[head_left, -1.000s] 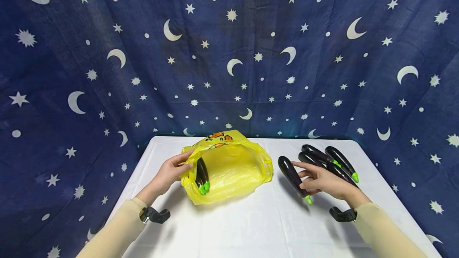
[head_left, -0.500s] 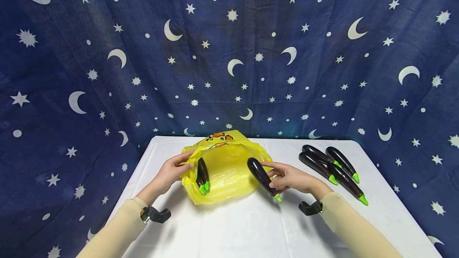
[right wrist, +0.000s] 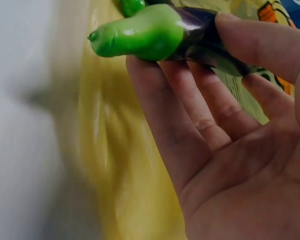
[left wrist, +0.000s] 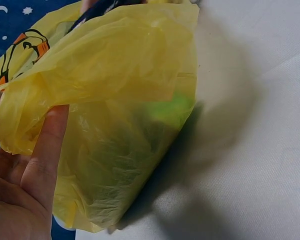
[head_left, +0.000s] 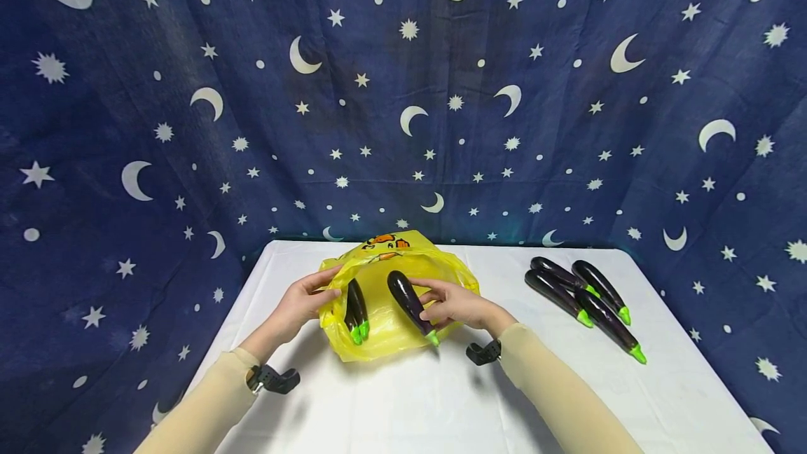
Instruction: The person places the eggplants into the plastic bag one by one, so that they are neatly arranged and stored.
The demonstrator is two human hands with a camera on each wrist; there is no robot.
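A yellow plastic bag (head_left: 391,286) lies open on the white table (head_left: 441,398); two dark eggplants (head_left: 356,310) with green stems lie inside at its left. My left hand (head_left: 309,296) pinches the bag's left rim (left wrist: 35,120), thumb on the outside. My right hand (head_left: 450,303) grips another eggplant (head_left: 410,303) over the bag's mouth, stem toward me. In the right wrist view the fingers curl round that eggplant (right wrist: 190,35), its green stem (right wrist: 140,32) sticking out.
Three more eggplants (head_left: 583,293) lie in a cluster at the table's right back. A dark blue cloth with moons and stars (head_left: 403,90) hangs behind and on both sides. The table's near half is bare white.
My right hand lifted one eggplant from the right cluster and carried it left, now over the bag's opening. The left hand kept its hold on the bag's rim.
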